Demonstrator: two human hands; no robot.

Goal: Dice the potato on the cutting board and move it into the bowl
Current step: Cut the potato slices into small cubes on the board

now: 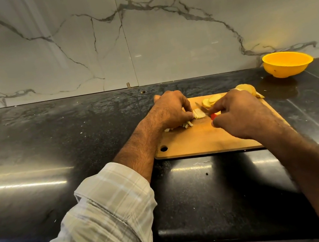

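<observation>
- Nearest the camera, a rolled-up pale checked sleeve (99, 220) is seen on the left forearm, while the right forearm is bare
- Both arms are stretched over a glossy black stone counter (54, 150), speckled and faintly scratched, with bright streaks of reflected light on it and a rounded front edge
- Behind the counter, a wall of large white marble-look tiles (79, 39) with grey veins is shown, with a vertical joint running down near its middle
- A wooden cutting board (203, 141) is laid on the counter right of centre, with a round hole at its front left corner
- The left hand (170, 108) is set at the board's left edge, fingers curled down and pressing a pale stack of potato strips (199, 113) against the board
- Small cut pieces (186, 125) are scattered just under that hand, near the left edge
- The right hand (241, 114) is closed round a knife (213, 116) with a red handle; only a little of the handle and blade is visible, the blade touching the strips
- Round potato slices (211, 100) are piled near the board's far edge, and a larger uncut potato piece (246, 88) is placed at its far right corner
- A yellow plastic bowl (287, 64) is stood at the back of the counter against the wall, well apart from the board on the right; nothing can be made out in the visible part of its inside
</observation>
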